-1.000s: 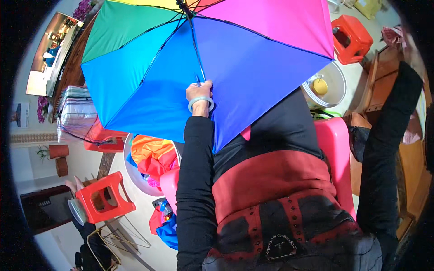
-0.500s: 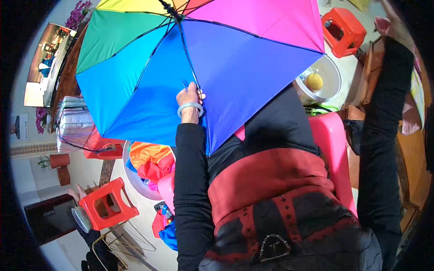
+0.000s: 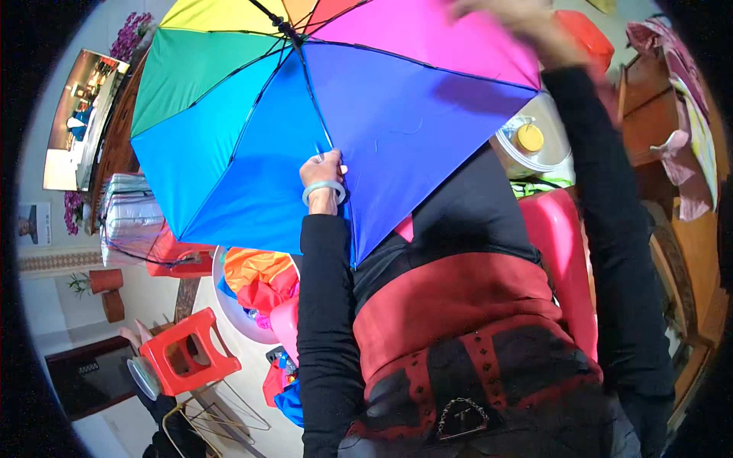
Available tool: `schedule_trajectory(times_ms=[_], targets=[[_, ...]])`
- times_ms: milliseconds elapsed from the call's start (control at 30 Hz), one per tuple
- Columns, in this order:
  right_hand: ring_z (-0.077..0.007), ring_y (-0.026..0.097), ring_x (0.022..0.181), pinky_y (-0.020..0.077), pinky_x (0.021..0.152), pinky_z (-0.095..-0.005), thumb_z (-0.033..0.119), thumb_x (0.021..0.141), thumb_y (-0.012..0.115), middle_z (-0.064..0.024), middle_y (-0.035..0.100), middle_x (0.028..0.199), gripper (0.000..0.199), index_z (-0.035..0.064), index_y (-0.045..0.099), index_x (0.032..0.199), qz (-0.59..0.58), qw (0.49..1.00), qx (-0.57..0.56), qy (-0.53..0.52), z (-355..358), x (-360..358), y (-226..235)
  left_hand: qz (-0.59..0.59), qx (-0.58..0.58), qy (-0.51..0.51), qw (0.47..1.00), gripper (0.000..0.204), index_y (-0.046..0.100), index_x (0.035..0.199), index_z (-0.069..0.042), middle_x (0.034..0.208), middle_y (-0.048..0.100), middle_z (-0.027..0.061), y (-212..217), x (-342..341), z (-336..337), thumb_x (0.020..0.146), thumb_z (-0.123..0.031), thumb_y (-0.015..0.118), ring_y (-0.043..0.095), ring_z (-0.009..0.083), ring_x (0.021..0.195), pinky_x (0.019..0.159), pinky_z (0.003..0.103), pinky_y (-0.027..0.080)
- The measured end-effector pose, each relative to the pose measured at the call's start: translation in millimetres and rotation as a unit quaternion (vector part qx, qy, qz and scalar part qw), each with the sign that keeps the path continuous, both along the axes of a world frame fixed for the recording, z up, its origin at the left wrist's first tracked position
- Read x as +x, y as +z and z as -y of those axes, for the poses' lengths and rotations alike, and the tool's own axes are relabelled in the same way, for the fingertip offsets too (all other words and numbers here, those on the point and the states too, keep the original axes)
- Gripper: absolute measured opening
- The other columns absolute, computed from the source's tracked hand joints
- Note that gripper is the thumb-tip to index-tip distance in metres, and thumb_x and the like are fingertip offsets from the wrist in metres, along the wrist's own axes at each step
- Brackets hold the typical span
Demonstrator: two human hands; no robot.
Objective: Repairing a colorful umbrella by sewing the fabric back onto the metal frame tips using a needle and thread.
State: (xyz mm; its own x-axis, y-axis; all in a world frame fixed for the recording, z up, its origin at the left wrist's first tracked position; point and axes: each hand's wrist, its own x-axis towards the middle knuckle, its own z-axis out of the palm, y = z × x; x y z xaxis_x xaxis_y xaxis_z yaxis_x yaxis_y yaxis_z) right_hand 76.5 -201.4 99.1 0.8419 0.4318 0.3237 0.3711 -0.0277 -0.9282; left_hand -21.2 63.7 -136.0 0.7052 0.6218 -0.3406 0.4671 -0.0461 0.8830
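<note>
A rainbow umbrella (image 3: 328, 99) is spread wide in front of me, its panels green, blue, purple, pink and yellow, with black ribs meeting at the hub near the top. My left hand (image 3: 322, 169), with a pale bangle on the wrist, grips a rib and the blue cloth near the umbrella's lower rim. My right hand (image 3: 519, 19) is raised and blurred at the upper right, touching the pink panel's edge. Both my sleeves are black.
A pink chair (image 3: 561, 252) stands behind my body. A red plastic stool (image 3: 187, 355) sits at the lower left, next to a white basin (image 3: 229, 313) of folded colourful umbrellas. A clear jug with a yellow cap (image 3: 531, 141) and wooden furniture (image 3: 687, 244) lie to the right.
The umbrella has swung left and lower across the view. My right arm has risen from my side up to the pink panel's edge. My left hand keeps its grip.
</note>
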Motion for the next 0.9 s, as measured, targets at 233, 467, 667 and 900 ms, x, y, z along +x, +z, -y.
schedule_trajectory(times_ms=[233, 467, 667, 900], targets=[[-0.0334, 0.060, 0.071, 0.0469, 0.059, -0.0409, 0.007, 0.068, 0.047, -0.0184, 0.060, 0.076, 0.016, 0.0048, 0.063, 0.072, 0.157, 0.936, -0.311, 0.053, -156.5, -6.7, -213.6, 0.059, -0.146, 0.015, 0.987, 0.014, 0.051, 0.075, 0.003, 0.059, 0.055, 0.0101, 0.0, -7.7, -16.0, 0.082, -0.008, 0.048, 0.048, 0.0143, 0.040, 0.033, 0.024, 0.034], [-0.0327, 0.061, 0.077, 0.0485, 0.062, -0.0410, 0.009, 0.070, 0.051, -0.0197, 0.061, 0.082, 0.016, 0.0022, 0.063, 0.076, 0.169, 0.920, -0.355, 0.002, -167.5, -32.2, -227.3, 0.065, -0.168, 0.007, 0.984, 0.014, 0.051, 0.079, 0.003, 0.064, 0.056, 0.0111, 3.2, -8.0, -16.3, 0.082, -0.010, 0.048, 0.048, 0.0151, 0.043, 0.036, 0.024, 0.035], [-0.0350, 0.058, 0.080, 0.0461, 0.065, -0.0438, 0.008, 0.073, 0.047, -0.0201, 0.058, 0.085, 0.018, -0.0011, 0.057, 0.086, 0.153, 0.913, -0.375, 0.050, -163.1, -41.9, -221.4, 0.064, -0.153, 0.008, 0.986, 0.012, 0.050, 0.078, 0.004, 0.063, 0.055, 0.0109, 4.7, -9.3, -13.4, 0.082, -0.007, 0.048, 0.050, 0.0154, 0.044, 0.034, 0.023, 0.035], [-0.0354, 0.057, 0.082, 0.0459, 0.067, -0.0427, 0.009, 0.073, 0.048, -0.0213, 0.057, 0.087, 0.018, -0.0022, 0.056, 0.085, 0.135, 0.916, -0.370, 0.078, -167.1, -40.7, -220.0, 0.079, -0.200, 0.023, 0.976, 0.012, 0.050, 0.076, 0.004, 0.059, 0.054, 0.0109, -0.1, -7.7, -17.1, 0.081, -0.006, 0.049, 0.049, 0.0166, 0.042, 0.034, 0.023, 0.035]])
